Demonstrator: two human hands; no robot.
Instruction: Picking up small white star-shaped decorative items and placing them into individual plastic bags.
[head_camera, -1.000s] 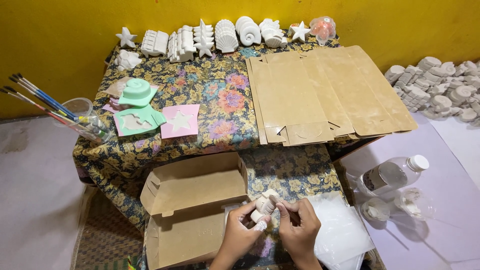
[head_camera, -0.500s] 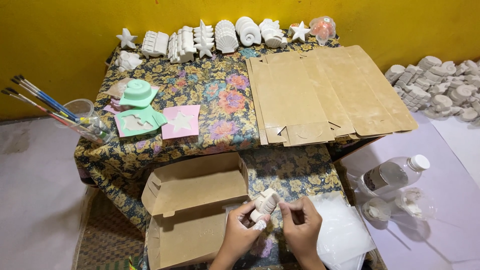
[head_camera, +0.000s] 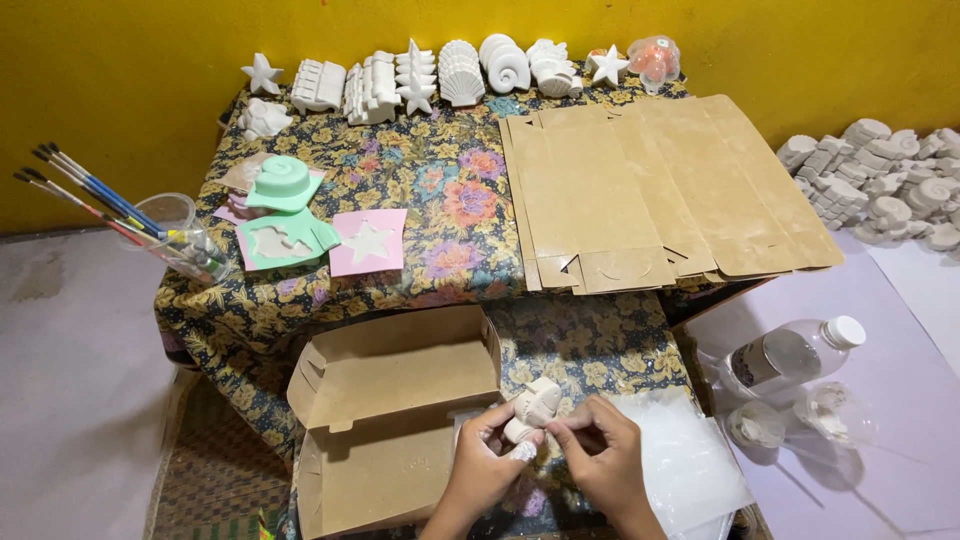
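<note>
My left hand (head_camera: 482, 468) and my right hand (head_camera: 598, 458) meet at the bottom centre, both gripping a small white plaster figure (head_camera: 533, 404). The left fingers pinch its lower side, the right fingers touch its right side. An open brown cardboard box (head_camera: 395, 415) lies just left of the hands, its lid flap raised behind it. A clear plastic sheet (head_camera: 682, 462) lies under and to the right of my right hand.
Flat brown box blanks (head_camera: 660, 190) cover the flowered table's right half. White plaster shapes (head_camera: 440, 72) line the back edge by the yellow wall. A cup of brushes (head_camera: 170, 235), green and pink moulds (head_camera: 300, 225), a plastic bottle (head_camera: 790, 355) and a plaster pile (head_camera: 880, 185) surround them.
The hands and figure stay in nearly the same spot; the fingers have shifted slightly on the figure. Nothing else has moved.
</note>
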